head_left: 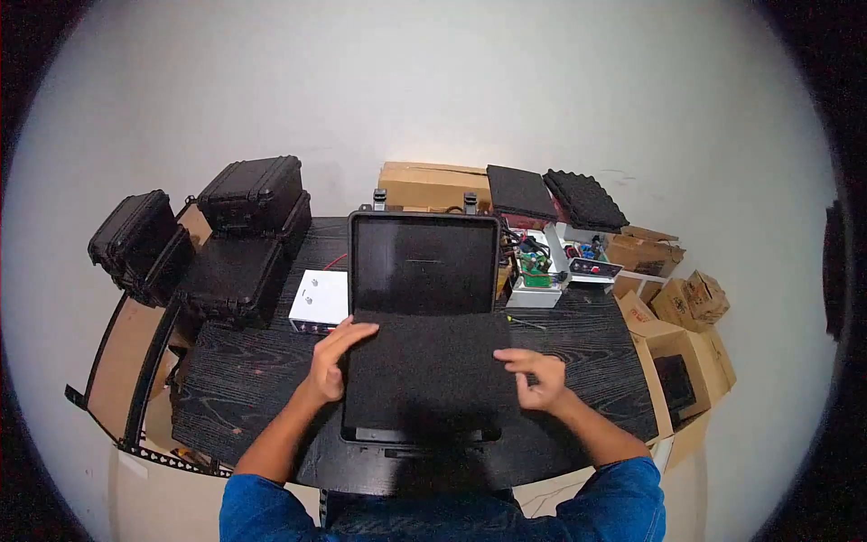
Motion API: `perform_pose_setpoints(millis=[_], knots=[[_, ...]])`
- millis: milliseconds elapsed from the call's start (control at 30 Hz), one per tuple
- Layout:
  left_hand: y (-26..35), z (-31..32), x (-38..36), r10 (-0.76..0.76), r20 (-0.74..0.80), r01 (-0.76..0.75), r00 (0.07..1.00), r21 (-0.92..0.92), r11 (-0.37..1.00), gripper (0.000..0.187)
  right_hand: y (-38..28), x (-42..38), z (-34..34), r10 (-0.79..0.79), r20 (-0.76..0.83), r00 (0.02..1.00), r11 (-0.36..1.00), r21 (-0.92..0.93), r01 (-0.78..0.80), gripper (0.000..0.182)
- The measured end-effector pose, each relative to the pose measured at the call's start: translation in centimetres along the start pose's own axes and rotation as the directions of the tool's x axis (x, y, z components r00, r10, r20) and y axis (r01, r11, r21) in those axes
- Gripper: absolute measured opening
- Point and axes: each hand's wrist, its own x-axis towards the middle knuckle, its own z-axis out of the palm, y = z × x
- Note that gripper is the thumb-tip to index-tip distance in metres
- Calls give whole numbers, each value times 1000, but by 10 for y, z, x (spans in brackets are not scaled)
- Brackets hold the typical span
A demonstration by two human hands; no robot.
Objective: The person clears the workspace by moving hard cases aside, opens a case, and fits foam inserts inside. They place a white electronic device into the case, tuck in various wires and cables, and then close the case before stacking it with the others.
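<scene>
case [424,262]: black | foam sheet [424,370]: black | table [244,370]: black wood grain | small box [321,298]: white | sleeves [623,497]: blue

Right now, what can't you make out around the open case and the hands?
Head view only:
- Inside of the open case: hidden under the foam sheet.
- Left hand and right hand: on the foam's edges; grip under it unseen.
- Electronics box: parts too small.
- White device: markings too small.
</scene>
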Motion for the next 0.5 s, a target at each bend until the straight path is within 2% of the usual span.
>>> perform_pose_setpoints(millis=[100, 133, 233, 367, 467, 500], knots=[[10, -11, -7, -55, 176, 16, 983, 215, 977, 80, 0, -7, 5, 13, 190, 982, 1000, 0, -13, 22], [14, -10, -8, -66, 196, 13, 978, 259, 966, 62, 2, -6, 6, -30, 228, 973, 999, -2, 32, 21], [30, -11, -5, -195, 337, 36, 921, 425, 904, 58, -1, 0, 9, -32, 371, 928, 999, -29, 46, 21], [43, -6, 0, -283, 442, -9, 851, 550, 835, 56, 2, 0, 15, -23, 414, 910, 996, -72, 58, 15], [45, -2, 2, -332, 498, -59, 801, 618, 784, 61, -1, 6, 12, -21, 507, 862, 992, -97, 81, 14], [46, -1, 4, -353, 518, -80, 779, 640, 764, 62, 3, 7, 9, 8, 478, 879, 985, -155, 75, 14]])
